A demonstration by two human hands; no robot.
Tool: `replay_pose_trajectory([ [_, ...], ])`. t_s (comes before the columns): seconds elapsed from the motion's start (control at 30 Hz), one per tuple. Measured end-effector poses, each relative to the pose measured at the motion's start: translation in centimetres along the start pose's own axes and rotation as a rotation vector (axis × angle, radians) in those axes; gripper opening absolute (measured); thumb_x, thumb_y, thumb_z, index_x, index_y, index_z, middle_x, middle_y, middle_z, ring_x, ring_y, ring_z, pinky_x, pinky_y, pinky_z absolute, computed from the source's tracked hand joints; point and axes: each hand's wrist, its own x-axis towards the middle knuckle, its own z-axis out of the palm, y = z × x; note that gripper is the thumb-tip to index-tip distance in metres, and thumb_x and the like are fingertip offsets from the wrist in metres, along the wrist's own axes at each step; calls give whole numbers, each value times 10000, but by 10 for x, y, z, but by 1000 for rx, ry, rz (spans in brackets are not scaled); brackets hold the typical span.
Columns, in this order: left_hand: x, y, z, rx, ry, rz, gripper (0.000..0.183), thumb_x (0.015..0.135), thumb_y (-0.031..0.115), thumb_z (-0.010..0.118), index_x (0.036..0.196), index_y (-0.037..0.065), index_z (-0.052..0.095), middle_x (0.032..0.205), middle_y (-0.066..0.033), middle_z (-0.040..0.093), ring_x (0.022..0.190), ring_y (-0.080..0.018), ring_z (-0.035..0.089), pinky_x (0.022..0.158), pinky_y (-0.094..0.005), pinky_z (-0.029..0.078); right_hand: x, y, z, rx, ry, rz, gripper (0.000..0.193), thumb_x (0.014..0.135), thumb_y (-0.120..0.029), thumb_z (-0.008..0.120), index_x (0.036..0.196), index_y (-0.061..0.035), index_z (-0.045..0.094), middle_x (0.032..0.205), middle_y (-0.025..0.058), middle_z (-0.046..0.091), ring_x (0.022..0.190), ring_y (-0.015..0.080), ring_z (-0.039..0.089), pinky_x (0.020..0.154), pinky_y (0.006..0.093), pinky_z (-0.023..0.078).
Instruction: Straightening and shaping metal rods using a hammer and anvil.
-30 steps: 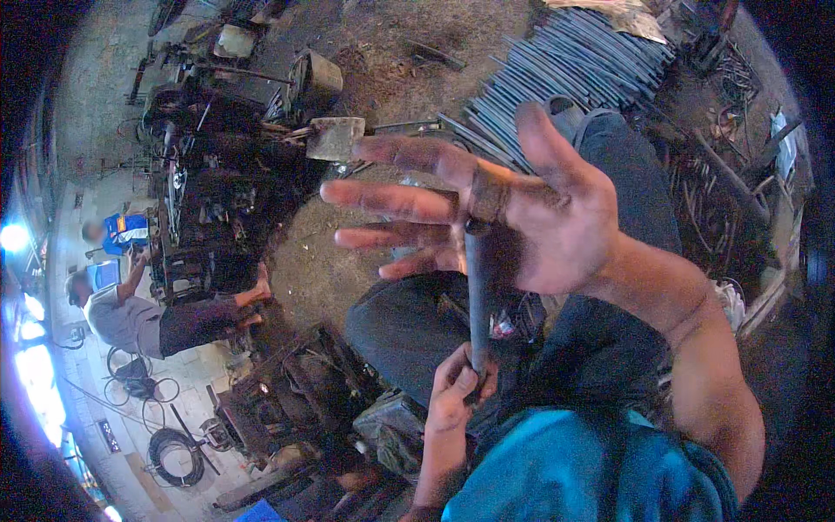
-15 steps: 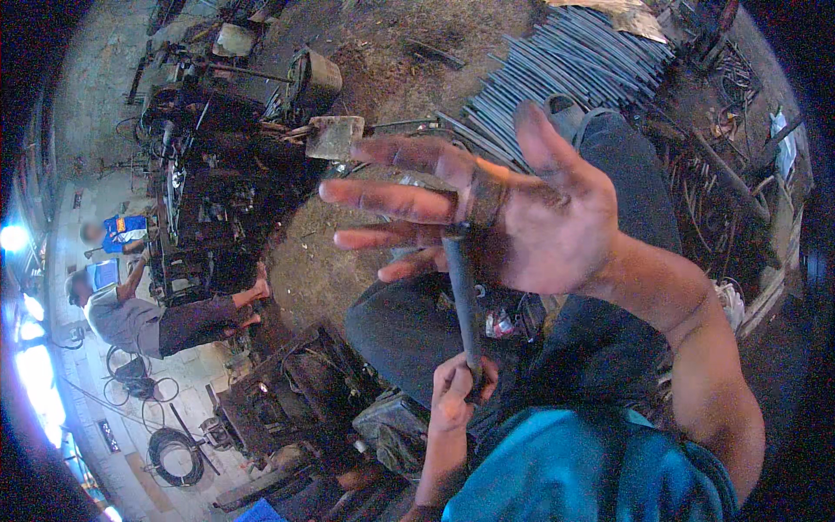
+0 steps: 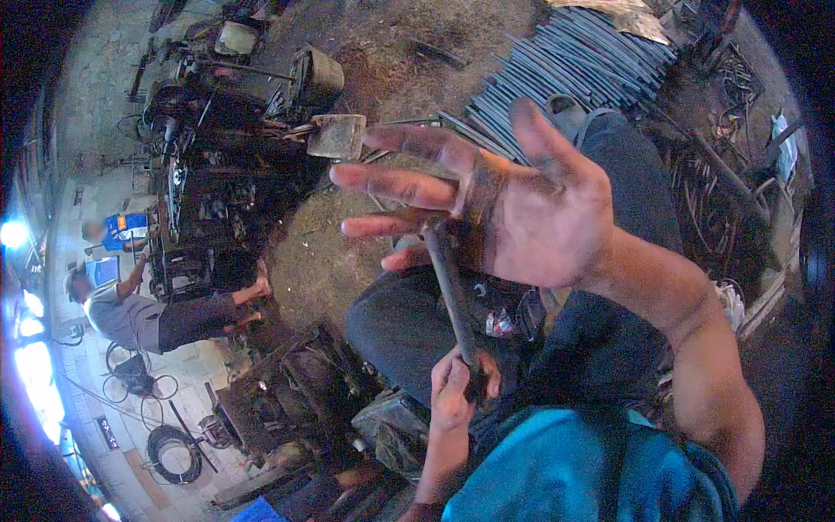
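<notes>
My right hand [image 3: 539, 213] is spread open, palm facing me, with its fingers pointing left and its thumb raised. A dark band [image 3: 484, 196] lies across the base of its fingers; whether it is worn or held I cannot tell. Lower down, my left hand [image 3: 457, 387] is closed around the bottom of a dark grey rod [image 3: 452, 291]. The rod slants up from that fist, and its upper end is beside the lower fingers of my right hand. Whether the two touch is unclear.
Many thin metal rods [image 3: 578, 65] lie in a pile at the far right. Dark machinery [image 3: 209, 183] stands to the left, with a bucket [image 3: 317, 76] beside it. A person [image 3: 130, 313] sits at left, near a coiled cable [image 3: 174, 454]. Scrap metal [image 3: 731, 191] lies at right.
The rod's upper end has swung a little to the left while my left hand stays around its bottom. My right hand's fingers have shifted slightly, still spread.
</notes>
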Motion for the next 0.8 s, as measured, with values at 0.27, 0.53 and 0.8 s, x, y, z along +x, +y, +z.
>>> replay_pose_trajectory([
  [0.27,26,30,-8,-216,-165,322,339,954,370,436,865,49,500,609,-46,468,433,-133,355,424,-276,309,8,-9,-26,-139,135,-40,776,871,-652,299,1389,-75,334,1429,176,345,1268,355,390,989,439,344],
  [0.53,53,92,-6,124,144,770,440,896,475,509,1035,61,455,575,1,359,434,-116,351,441,-278,353,10,-18,-56,-248,153,-53,748,904,-592,302,1359,-2,361,1410,195,370,1250,344,417,991,434,357],
  [0.8,48,86,14,214,36,715,482,874,353,599,1243,108,410,762,-121,545,487,-182,501,347,-292,434,9,-29,-50,-461,286,-202,672,935,-528,270,1343,-6,380,1372,198,423,1231,342,438,1003,421,343],
])
